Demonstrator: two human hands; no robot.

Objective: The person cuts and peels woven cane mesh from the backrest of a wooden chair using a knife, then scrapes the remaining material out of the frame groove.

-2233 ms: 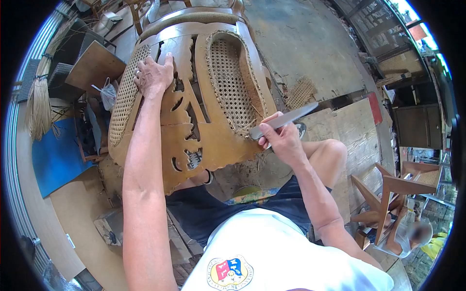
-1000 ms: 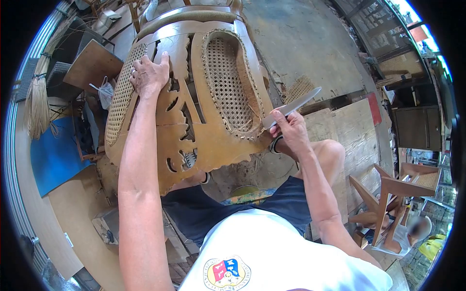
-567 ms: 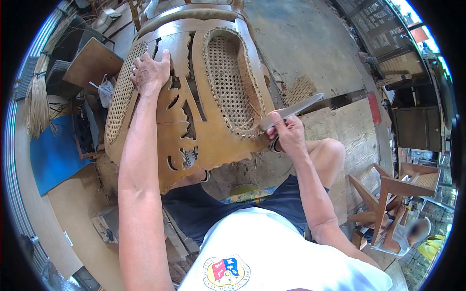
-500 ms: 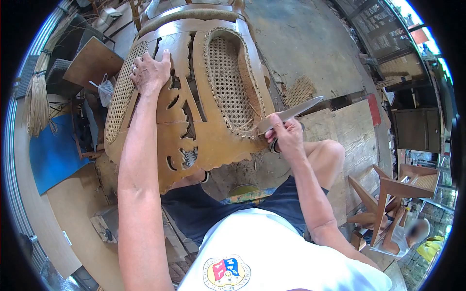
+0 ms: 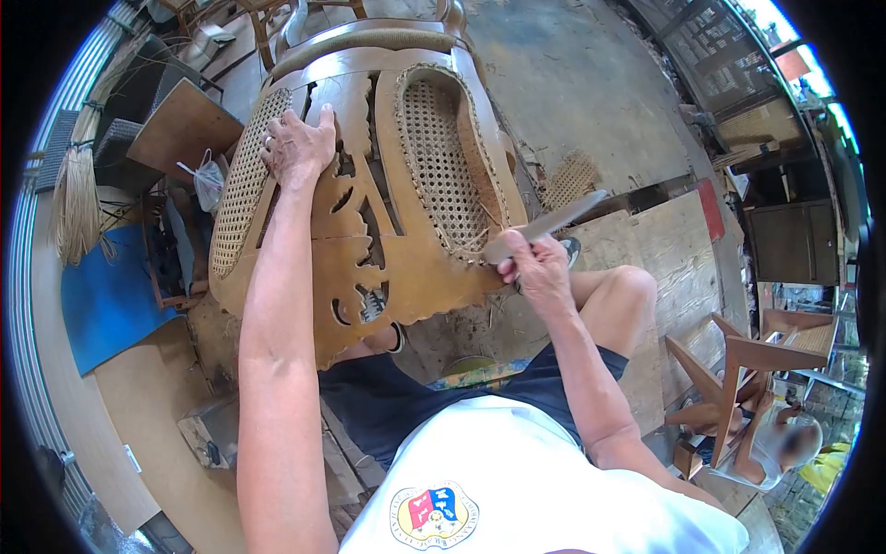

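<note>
A carved wooden chair back (image 5: 415,268) with woven cane panels lies in front of me. My left hand (image 5: 297,148) rests on its upper left part, beside the left cane panel (image 5: 242,198), fingers spread. In my right hand (image 5: 537,268) is a knife (image 5: 558,217), pinched between thumb and fingers, its pointed end toward the upper right. The knife's near end is at the lower rim of the right cane panel (image 5: 434,152). Loose strands show at that panel's lower right edge; whether the knife touches them I cannot tell.
A scrap of cane (image 5: 570,177) lies on the floor beyond the knife. Bundled cane strands (image 5: 77,208) hang at the left above a blue sheet (image 5: 115,305). At the lower right, a person (image 5: 771,448) sits by a wooden chair frame (image 5: 775,355).
The chair back and my left hand have shifted slightly right and down in view. My right hand and the knife have moved slightly left and down, the knife still held.
</note>
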